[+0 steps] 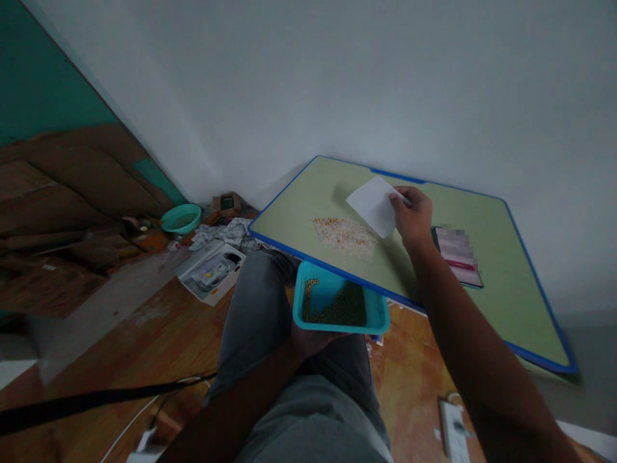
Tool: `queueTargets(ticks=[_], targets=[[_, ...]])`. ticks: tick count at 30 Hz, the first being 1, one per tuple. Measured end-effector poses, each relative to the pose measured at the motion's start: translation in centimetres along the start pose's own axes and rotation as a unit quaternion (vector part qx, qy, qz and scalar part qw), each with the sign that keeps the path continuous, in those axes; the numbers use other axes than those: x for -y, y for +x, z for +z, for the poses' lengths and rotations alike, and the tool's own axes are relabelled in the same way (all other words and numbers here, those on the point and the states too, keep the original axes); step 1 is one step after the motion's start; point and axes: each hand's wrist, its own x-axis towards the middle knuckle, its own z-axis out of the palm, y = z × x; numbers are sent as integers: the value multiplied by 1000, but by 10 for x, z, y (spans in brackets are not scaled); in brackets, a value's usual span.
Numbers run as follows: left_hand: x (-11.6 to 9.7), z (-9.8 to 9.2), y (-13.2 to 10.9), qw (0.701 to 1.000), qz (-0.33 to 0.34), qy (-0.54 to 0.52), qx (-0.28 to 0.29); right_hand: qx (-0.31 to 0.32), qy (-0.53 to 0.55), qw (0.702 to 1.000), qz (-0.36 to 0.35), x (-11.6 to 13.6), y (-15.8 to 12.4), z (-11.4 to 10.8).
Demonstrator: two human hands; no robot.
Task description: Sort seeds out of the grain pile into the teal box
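My right hand (415,212) pinches a piece of white paper (376,204) by its right side, holding it above the table. Just left of and below the paper, a spread of whitish grains mixed with orange-yellow kernels (344,237) lies on the tabletop. My left hand (313,339) supports a turquoise plastic tray (378,312) from below, over my lap at the table's near edge. Inside the tray are dark green beans (348,305) and a smaller strip of yellowish ones along the left. Most of my left hand's fingers are hidden under the tray.
The pale green table (501,244) has a blue rim and stands against a white wall. A phone (457,256) lies right of my right hand. On the floor are a white box (211,273), a turquoise basin (182,218), cardboard (43,276) and a power strip (454,429).
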Motion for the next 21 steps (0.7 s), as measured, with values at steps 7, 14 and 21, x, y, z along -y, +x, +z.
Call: queueTargets(ticks=[7, 14, 21], targets=[[1, -1, 0, 1000, -1, -10, -3, 39, 62, 995, 71, -21, 8, 0], [2, -2, 1, 999, 5, -7, -31, 40, 176, 981, 75, -24, 12, 7], [2, 3, -1, 999, 4, 20, -44, 43, 187, 978, 87, -31, 21, 24]])
